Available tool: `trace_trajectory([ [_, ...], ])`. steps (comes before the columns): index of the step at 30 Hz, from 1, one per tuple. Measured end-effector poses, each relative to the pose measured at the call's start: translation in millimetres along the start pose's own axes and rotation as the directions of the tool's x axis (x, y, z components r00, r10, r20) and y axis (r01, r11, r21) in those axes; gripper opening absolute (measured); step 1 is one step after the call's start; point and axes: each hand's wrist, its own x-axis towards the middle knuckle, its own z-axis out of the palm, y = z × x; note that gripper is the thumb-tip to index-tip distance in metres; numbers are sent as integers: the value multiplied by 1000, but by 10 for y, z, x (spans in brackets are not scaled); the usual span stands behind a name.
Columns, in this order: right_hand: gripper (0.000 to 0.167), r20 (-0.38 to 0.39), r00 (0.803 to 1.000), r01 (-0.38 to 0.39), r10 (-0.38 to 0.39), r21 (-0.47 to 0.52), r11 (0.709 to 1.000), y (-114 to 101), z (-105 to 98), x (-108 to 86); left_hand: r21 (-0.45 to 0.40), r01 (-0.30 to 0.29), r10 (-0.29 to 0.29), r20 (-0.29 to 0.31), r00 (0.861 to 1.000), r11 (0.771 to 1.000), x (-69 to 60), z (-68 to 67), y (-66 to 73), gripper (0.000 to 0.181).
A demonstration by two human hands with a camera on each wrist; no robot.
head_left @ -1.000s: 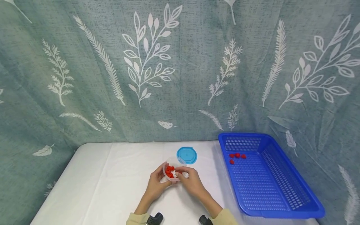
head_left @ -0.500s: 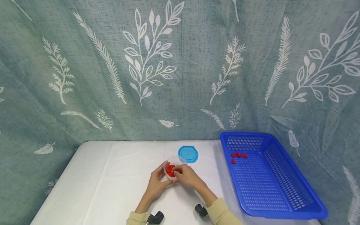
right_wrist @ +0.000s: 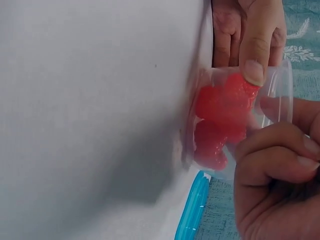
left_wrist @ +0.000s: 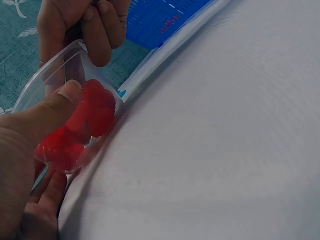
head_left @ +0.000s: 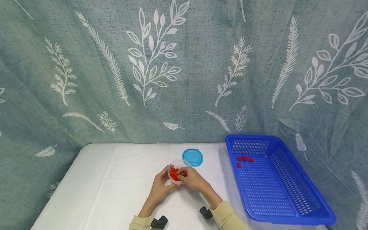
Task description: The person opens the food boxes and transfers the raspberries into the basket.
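Right wrist, clear tub (right_wrist: 274, 80), bumpy red pieces (right_wrist: 212, 137) inside

The head camera looks forward and down from well above a white table (head_left: 120, 188) towards a patterned curtain (head_left: 187, 80). Both wrist cameras, tilted, share a close side view of one clear tub (right_wrist: 275, 81).

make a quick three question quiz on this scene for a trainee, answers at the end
1. Count: how many red berry-shaped pieces show in the blue basket?
2. True or false: the left hand holds the clear plastic tub.
3. Multiple choice: where is the light-blue lid?
A) inside the blue basket
B) on the white cloth
C) in the left hand

Key: 1. Four; 2. True; 3. B
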Motion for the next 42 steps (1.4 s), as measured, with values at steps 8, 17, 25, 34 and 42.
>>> trace_trajectory([
  [8,16,-27,1000,-12,14,96,995,46,6,19,-10,-6,6,-1,1000,1000,0,-1,-8,85],
  [17,13,-118,992,54,-42,102,993,86,67,1,-1,-12,12,-17,1000,1000,6,5,-18,84],
  [25,14,-164,983,99,-83,88,991,75,66,-37,-11,-12,12,-23,1000,1000,17,16,-20,85],
  [34,16,-233,969,110,-87,86,990,99,46,-91,6,-3,3,-21,1000,1000,12,23,-25,84],
  [42,20,-279,956,113,-89,72,991,97,-1,-146,8,4,-4,-27,1000,1000,12,1,-33,84],
])
